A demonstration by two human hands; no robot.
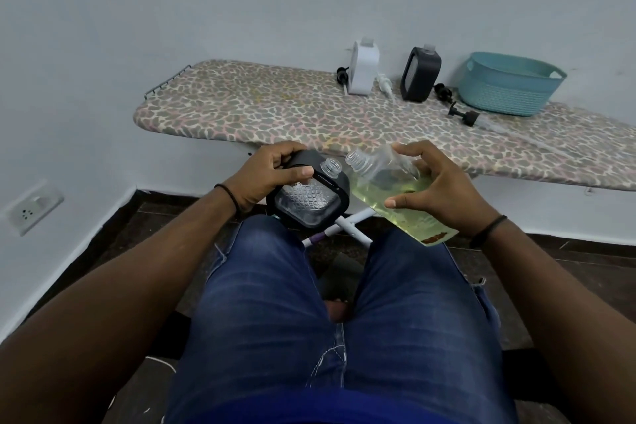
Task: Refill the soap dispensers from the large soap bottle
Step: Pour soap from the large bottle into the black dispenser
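Hands: left hand (266,172) grips black dispenser (309,196) over the lap; right hand (437,182) holds tilted soap bottle (389,189), open necks almost touching | beyond: ironing board (275,113)

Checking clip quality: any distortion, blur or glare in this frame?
Head view: wide-angle bending curves the board edge and floor line; lighting soft and even, shadows faint; the clear bottle in the right hand looks slightly smeared; no strong glare on the dispenser.
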